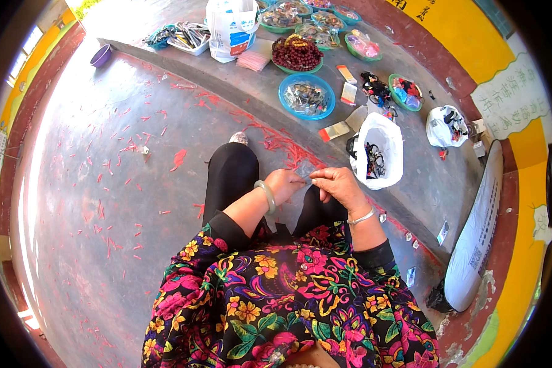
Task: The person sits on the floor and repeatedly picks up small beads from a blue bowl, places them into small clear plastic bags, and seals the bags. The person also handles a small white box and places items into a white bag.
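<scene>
Between my two hands is a small clear plastic bag (307, 173), held in front of my knees. My left hand (281, 186) is closed, thumb and fingers pinching the bag's left side; a pale bangle (267, 197) circles that wrist. My right hand (340, 186) pinches the other side with thumb and forefinger, and a thin bracelet (361, 217) is on its wrist. Anything inside the bag is too small to make out. Just right of my right hand, on the raised ledge, stands a white container (391, 129) holding dark corded pieces.
Along the ledge (239, 92) sit a blue basket (281, 98) of small packets, dark red beads (296, 54), a white bag (230, 27) and several more baskets. Red scraps (282, 144) litter the grey floor. A purple bowl (101, 57) stands far left; a long white sack (472, 257) leans at right.
</scene>
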A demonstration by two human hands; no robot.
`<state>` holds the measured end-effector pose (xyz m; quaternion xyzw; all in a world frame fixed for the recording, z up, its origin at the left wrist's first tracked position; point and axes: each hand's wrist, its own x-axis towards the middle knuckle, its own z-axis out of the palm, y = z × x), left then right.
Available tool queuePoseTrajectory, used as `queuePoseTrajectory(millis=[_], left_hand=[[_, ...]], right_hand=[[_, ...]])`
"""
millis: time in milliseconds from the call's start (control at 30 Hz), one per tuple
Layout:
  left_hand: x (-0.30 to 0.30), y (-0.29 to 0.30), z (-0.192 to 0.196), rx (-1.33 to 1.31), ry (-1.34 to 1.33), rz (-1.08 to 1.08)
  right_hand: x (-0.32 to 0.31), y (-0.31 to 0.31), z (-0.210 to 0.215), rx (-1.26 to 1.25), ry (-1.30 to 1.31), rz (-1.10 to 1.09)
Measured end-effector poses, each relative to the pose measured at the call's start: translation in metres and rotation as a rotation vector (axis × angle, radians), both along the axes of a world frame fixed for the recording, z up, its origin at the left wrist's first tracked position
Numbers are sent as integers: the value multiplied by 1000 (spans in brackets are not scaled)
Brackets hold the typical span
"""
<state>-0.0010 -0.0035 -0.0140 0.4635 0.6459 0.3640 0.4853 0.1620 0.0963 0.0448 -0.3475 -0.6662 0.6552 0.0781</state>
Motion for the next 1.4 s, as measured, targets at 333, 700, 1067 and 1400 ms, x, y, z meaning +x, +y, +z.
queuePoseTrajectory(millis=[333, 700, 1067, 1400], left_hand=[[3, 0, 8, -127, -70, -37], [5, 1, -8, 26, -67, -51], [10, -1, 12, -5, -99, -70], [8, 1, 0, 120, 115, -109]], right_hand=[[2, 4, 4, 0, -73, 71], [2, 7, -2, -41, -113, 147], [-2, 4, -15, -47, -103, 159], [-6, 3, -15, -40, -156, 200]])
